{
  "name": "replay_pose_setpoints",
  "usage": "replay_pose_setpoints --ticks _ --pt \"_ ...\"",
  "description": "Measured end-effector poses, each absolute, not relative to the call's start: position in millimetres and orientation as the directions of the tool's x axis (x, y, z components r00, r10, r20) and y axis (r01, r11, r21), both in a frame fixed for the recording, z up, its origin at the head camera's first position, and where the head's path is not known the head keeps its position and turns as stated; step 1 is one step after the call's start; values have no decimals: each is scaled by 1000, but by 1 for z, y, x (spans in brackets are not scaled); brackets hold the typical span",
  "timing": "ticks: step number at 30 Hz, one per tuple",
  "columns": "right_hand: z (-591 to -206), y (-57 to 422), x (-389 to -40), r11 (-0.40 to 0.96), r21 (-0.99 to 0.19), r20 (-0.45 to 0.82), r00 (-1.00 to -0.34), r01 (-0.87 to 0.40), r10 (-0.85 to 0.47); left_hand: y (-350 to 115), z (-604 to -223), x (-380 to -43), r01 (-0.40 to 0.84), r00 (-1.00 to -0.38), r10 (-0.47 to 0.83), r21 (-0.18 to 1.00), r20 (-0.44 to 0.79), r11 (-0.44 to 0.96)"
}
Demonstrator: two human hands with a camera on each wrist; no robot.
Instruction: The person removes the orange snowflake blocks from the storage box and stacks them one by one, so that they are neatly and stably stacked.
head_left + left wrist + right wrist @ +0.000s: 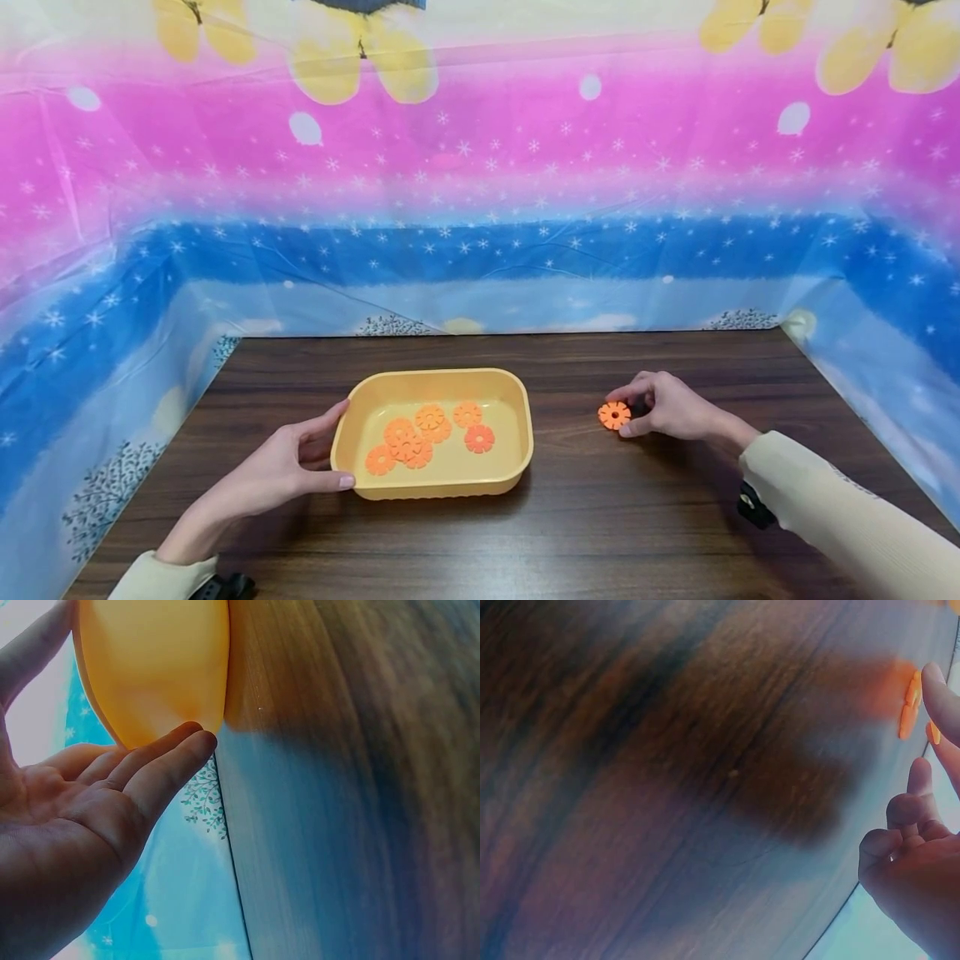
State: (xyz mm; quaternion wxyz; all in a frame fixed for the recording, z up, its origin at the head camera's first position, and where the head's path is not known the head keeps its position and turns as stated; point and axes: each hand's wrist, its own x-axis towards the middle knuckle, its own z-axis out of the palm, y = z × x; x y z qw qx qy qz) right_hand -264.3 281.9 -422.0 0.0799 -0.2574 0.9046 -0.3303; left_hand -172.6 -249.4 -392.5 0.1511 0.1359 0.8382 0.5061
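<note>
A yellow plastic tray (431,492) stands left of centre in the head view. My left hand (277,467) holds its left end, thumb at the near corner and fingers along the end wall. In the left wrist view those fingers (169,761) lie nearly straight against the tray (154,667). Several notched orange building discs (405,446) lie inside, some overlapping, with a redder disc (480,438) to their right. Off to the tray's right, my right hand (671,406) pinches an orange notched disc (614,416) between thumb and fingers. The right wrist view shows the disc (910,705) edge-on.
Dark wood grain covers the table (570,542), which ends at a patterned cloth backdrop (480,250) at the back and both sides. Black straps (753,506) show at both wrists below pale sleeves (840,492).
</note>
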Motion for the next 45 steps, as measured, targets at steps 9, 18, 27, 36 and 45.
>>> replay_pose_setpoints --ticks 9,18,27,36,45 --pt "-426 283 -265 663 -615 32 -853 -428 -521 -250 -393 -173 80 -909 400 894 -115 440" --pt "-428 282 -265 670 -608 30 -856 -425 -516 -250 -393 -173 80 -912 394 892 -114 444" --pt "-431 282 -268 667 -618 18 -856 -417 -517 -251 -394 -172 87 -917 383 882 -111 464" --pt "-430 282 -267 667 -617 15 -854 -418 -521 -251 -394 -172 105 -912 398 884 -97 456" --pt "-430 282 -268 665 -622 11 -854 -414 -521 -252 -394 -172 99 -909 405 889 -102 446"
